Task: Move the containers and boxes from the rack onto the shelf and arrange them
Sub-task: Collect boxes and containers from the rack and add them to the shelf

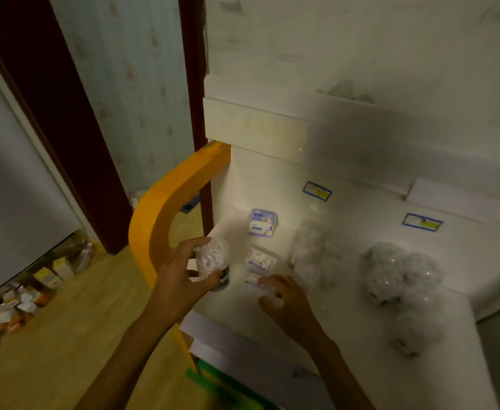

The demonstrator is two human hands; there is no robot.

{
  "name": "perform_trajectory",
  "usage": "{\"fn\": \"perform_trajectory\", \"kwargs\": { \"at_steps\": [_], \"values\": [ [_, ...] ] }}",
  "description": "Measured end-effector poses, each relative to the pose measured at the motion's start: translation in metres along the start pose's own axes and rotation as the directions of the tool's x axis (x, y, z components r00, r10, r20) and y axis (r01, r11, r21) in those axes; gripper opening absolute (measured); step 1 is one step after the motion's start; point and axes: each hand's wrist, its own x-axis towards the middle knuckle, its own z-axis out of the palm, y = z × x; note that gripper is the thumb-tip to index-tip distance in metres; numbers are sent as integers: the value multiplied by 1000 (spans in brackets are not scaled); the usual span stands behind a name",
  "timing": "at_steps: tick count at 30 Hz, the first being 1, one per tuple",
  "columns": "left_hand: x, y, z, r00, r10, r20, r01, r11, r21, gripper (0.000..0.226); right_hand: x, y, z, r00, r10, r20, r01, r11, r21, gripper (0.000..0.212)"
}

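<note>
My left hand (183, 269) grips a clear round container (213, 261) with white contents and a dark base, held at the left front edge of the white shelf (346, 335). Closed around a small white item, my right hand (284, 300) rests on the shelf just right of it; what the item is I cannot make out. Small white-and-purple boxes (262, 260) lie in front of my right hand, and a purple box (263, 222) stands upright behind them. Several clear round containers (402, 276) and a blurred cluster (311, 258) sit further right on the shelf.
An orange curved side panel (166, 202) borders the shelf on the left. Two blue-and-yellow labels (317, 190) are stuck on the shelf's back wall. A dark door frame (74, 128) stands left. Assorted small boxes (21, 300) are piled low at the left. A green item (222, 386) lies below the shelf.
</note>
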Motion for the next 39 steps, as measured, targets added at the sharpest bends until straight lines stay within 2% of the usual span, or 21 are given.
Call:
{"fn": "perform_trajectory", "kwargs": {
  "at_steps": [7, 12, 17, 20, 24, 27, 30, 39],
  "values": [
    [32, -37, -7, 990, 42, 132, -29, 995, -96, 58, 2, -7, 44, 989, 144, -30, -147, 976, -162, 37],
    [38, -41, -1, 975, 73, 208, -45, 989, -138, 62, -7, -22, 45, 980, 195, -45, -200, 936, -290, 44],
    [46, -36, 13, 943, 161, 291, -114, 978, -175, 63, -31, -27, 16, 969, 185, -163, -231, 913, -338, 56],
    [46, -27, 27, 929, 202, 312, -139, 967, -212, 63, -46, -25, -7, 946, 174, -274, -271, 886, -375, 56],
    [42, -15, 51, 898, 239, 370, -150, 956, -254, 67, -62, -27, -37, 915, 194, -354, -342, 838, -425, 52],
    [34, -3, 68, 868, 247, 431, -123, 948, -295, 73, -73, -23, -54, 906, 197, -375, -360, 824, -437, 51],
    [27, 7, 84, 849, 291, 441, -164, 938, -304, 71, -81, -14, -68, 905, 189, -381, -363, 810, -460, 50],
    [13, 14, 145, 828, 272, 490, -204, 961, -188, 74, -96, 15, -99, 910, 147, -389, -333, 817, -470, 47]
  ]
}}
